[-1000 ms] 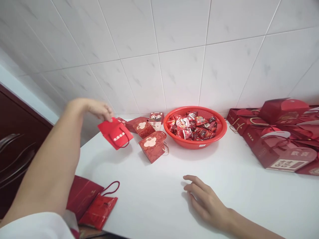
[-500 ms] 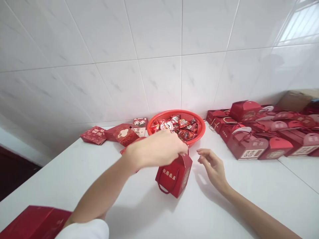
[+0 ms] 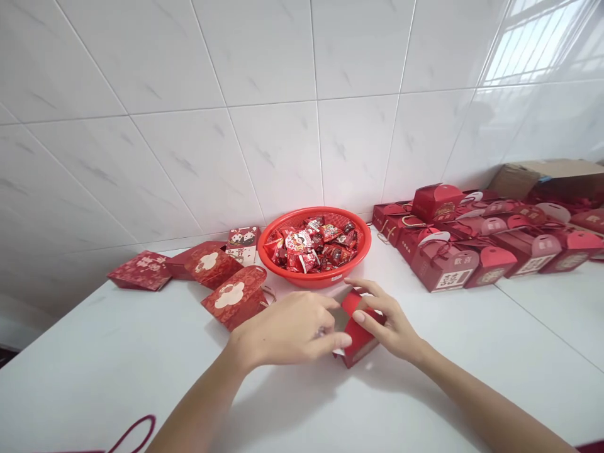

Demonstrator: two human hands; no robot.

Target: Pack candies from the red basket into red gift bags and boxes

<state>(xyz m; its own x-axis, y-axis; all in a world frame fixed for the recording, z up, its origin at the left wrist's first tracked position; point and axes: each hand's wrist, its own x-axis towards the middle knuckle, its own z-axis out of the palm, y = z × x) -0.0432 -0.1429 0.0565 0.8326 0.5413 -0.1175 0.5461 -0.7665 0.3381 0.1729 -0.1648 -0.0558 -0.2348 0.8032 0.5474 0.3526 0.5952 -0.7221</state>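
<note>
A small red paper gift box [image 3: 362, 340] stands on the white table, its top flaps spread and a greyish inside showing. My left hand [image 3: 287, 327] is at its left side, index finger and thumb gripping around the flap edges; its other fingers curl partly out of sight. On the right side, my right hand [image 3: 389, 318] holds the box, with fingers over the top and the thumb on the red flap. Just behind it is a red plastic basket [image 3: 268, 267] of wrapped candies [image 3: 311, 242].
Patterned red boxes [image 3: 236, 299] lie to the left, by a panda-print box [image 3: 243, 242]. Rows of closed red gift boxes [image 3: 446, 267] fill the right, with a cardboard carton [image 3: 514, 179] behind. A dark red cord loop [image 3: 141, 434] shows at lower left. A tiled wall [image 3: 274, 157] backs the table.
The box hung upright from my left hand, its right hand apart; now it rests on the table with flaps spread and both hands on it. The view has shifted right.
</note>
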